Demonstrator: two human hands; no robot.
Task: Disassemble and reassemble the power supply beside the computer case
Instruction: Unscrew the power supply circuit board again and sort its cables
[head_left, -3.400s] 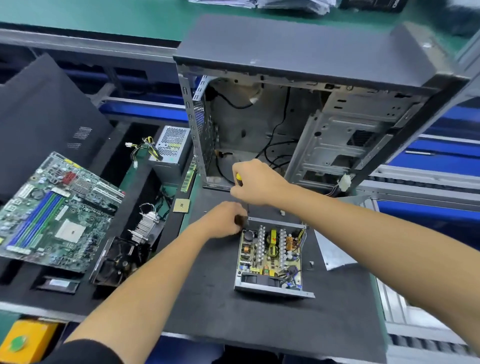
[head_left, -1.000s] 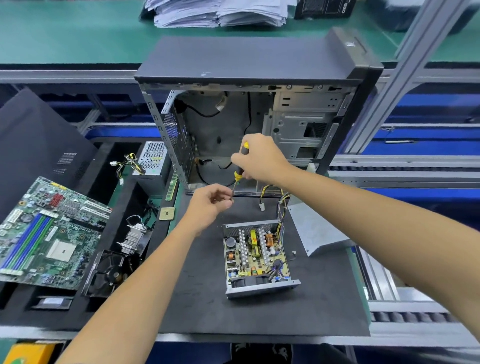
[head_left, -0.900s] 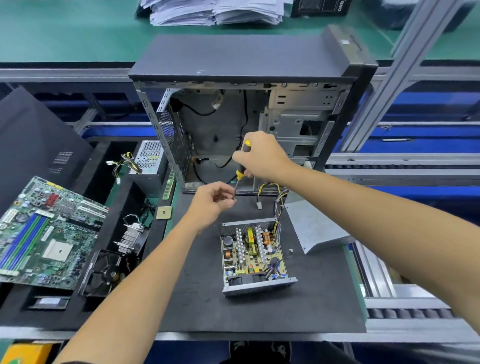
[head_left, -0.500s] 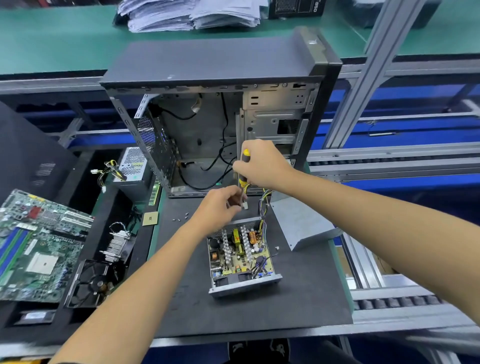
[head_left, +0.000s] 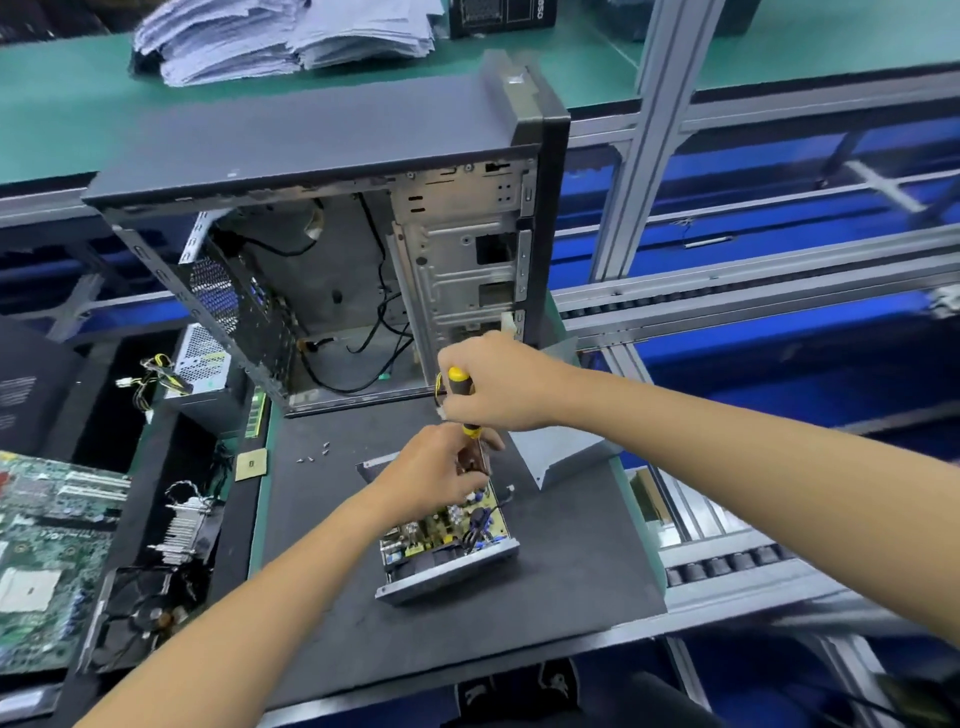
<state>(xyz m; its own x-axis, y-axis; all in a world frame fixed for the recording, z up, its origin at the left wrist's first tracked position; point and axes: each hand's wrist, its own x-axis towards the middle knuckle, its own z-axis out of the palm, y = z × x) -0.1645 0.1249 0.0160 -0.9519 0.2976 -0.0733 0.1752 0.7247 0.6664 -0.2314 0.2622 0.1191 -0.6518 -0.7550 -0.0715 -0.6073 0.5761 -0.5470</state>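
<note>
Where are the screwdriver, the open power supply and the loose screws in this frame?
screwdriver (head_left: 457, 375), head view, yellow handle top above the right hand.
open power supply (head_left: 451, 570), head view, near metal wall.
loose screws (head_left: 314, 455), head view, cluster on the black mat.

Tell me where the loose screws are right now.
In the head view, the loose screws lie on the dark mat, left of the left hand, just right of the small square chip.

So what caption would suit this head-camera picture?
Right hand drives a yellow-handled screwdriver into an opened power supply; left hand steadies its tip.
</note>
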